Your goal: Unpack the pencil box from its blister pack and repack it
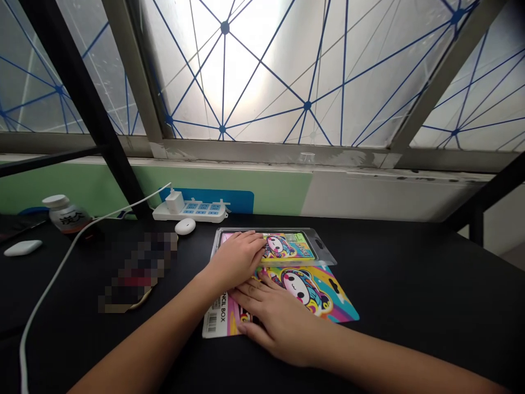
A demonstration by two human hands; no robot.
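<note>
A colourful cardboard backing card [340, 306], printed with a cartoon character and the words "PENCIL BOX" partly covered, lies flat on the black desk. Just beyond it, overlapping its far edge, rests a clear plastic blister pack [324, 253] with a bright cartoon pencil box [293, 246] inside. My left hand [240, 254] lies palm down on the left part of the pack, fingers stretched out. Nearer to me, my right hand [283, 320] presses flat on the card with its fingers extended to the left. Both palms hide parts of the print.
A white power strip [191, 210] with a plugged-in charger stands against the wall, and its white cable [61, 268] runs down the left. A round white case [185, 226], a bottle [68, 213], a white oval object [23, 248] and a blurred item [139, 273] lie leftward.
</note>
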